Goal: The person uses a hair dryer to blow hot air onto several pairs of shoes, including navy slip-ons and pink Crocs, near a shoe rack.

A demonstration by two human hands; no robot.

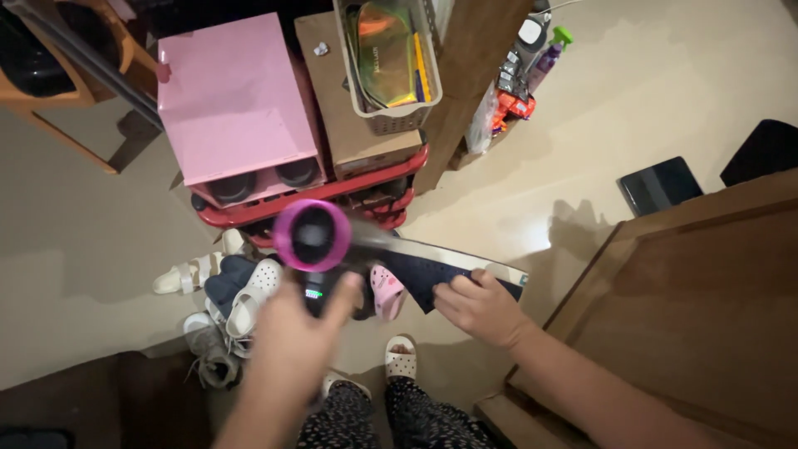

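Above a heap of shoes (241, 291) on the floor, the left hand (295, 341) grips a hair dryer (313, 237) (magenta ring facing up), while just right of it the right hand (482, 309) pinches a dark blue insole (432, 278). Farther off sits a pink box (233, 100).

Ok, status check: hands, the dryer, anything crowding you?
Left hand gripping pink-ringed hair dryer. Right hand pinching dark cloth on a board. Shoes piled underneath, red cart close ahead.

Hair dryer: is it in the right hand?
No, the left hand grips the hair dryer; the right hand holds a dark cloth.
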